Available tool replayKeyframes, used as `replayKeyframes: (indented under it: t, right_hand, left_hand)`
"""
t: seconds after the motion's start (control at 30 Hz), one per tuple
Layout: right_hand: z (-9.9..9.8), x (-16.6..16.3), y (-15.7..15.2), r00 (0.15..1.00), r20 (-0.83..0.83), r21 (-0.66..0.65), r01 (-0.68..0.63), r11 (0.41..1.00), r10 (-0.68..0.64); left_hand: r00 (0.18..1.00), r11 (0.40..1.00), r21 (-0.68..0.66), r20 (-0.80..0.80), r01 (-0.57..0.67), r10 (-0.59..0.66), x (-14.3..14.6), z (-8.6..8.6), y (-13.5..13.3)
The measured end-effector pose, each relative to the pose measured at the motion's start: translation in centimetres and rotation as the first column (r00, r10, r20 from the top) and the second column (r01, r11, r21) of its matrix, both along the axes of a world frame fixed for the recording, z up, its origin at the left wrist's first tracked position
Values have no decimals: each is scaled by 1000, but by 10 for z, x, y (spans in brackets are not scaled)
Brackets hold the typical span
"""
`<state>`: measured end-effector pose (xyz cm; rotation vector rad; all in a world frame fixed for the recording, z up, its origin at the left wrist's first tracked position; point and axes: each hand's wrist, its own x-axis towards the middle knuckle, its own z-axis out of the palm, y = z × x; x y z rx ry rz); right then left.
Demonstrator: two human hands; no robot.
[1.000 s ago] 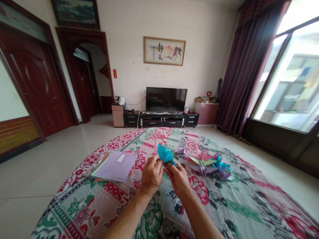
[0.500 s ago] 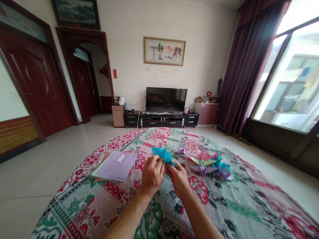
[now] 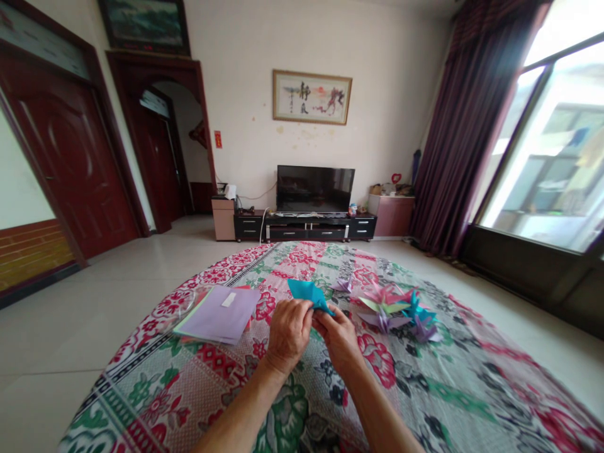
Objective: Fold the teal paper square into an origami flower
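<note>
A folded piece of teal paper (image 3: 306, 292) is held just above the flowered tablecloth (image 3: 198, 390). My left hand (image 3: 287, 333) pinches its lower left edge with fingers closed. My right hand (image 3: 338, 336) pinches its lower right tip, fingers also closed. The two hands touch each other at the fingertips. A stack of coloured paper sheets (image 3: 219, 313), lilac on top, lies to the left of my left hand. A cluster of finished paper figures (image 3: 399, 307) in pink, green, purple and teal lies to the right of my right hand.
The round table fills the lower view, its far edge toward a tiled floor (image 3: 117, 283). Beyond stand a TV (image 3: 315, 188) on a low black cabinet, dark red doors (image 3: 70, 157) at left and a curtained window (image 3: 542, 145) at right.
The teal paper has been tipped from pointing upward to lying flatter, with its point now toward the left. Both hands stayed in place and kept their pinch.
</note>
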<state>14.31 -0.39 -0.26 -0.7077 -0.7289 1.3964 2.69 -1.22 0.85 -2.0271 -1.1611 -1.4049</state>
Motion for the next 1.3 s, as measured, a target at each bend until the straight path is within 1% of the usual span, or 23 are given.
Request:
replayKeyframes:
  t: [0.17, 0.3, 0.37, 0.43, 0.5, 0.6, 0.7, 0.77, 0.87, 1.07, 1.17, 1.3]
  right_hand:
    - [1, 4, -1, 999, -46, 45, -12, 999, 14]
    - [5, 12, -3, 991, -109, 93, -70, 993, 80]
    - [8, 14, -3, 985, -149, 70, -77, 995, 87]
    - [9, 15, -2, 985, -159, 22, -58, 998, 61]
    - [8, 14, -1, 993, -117, -12, -33, 999, 31]
    - [6, 13, 2, 999, -47, -16, -16, 1000, 15]
    - [4, 13, 2, 998, -56, -25, -15, 1000, 14]
    - [4, 13, 1, 998, -55, -22, -21, 1000, 20]
    - [4, 13, 0, 999, -29, 4, -32, 999, 33]
    - [-1, 10, 0, 995, 97, 49, -25, 998, 20]
    - [-5, 9, 1, 991, 133, 74, -42, 996, 32]
    - [-7, 10, 1, 982, 186, 108, -54, 993, 34]
  left_hand:
    - [1000, 1000, 11, -1, 26, -26, 1, -1, 0]
    - [994, 991, -78, 18, 108, -107, 0, -2, 0]
    - [987, 979, -131, 33, 158, -155, -1, -3, 0]
    - [979, 965, -164, 47, 204, -199, -2, -4, 0]
    - [970, 953, -179, 58, 243, -237, -3, -4, 1]
    - [953, 935, -187, 73, 302, -293, -3, -6, 1]
    - [932, 912, -200, 137, 357, -335, -3, -7, 1]
    - [918, 894, -244, 230, 376, -323, -2, -7, 0]
    - [886, 865, -320, 391, 386, -250, -1, -6, 0]
    - [794, 844, -356, 594, 402, -128, -2, -1, 3]
    - [729, 814, -380, 680, 438, -75, -2, 0, 3]
    - [622, 792, -348, 781, 502, -51, 1, 1, 3]
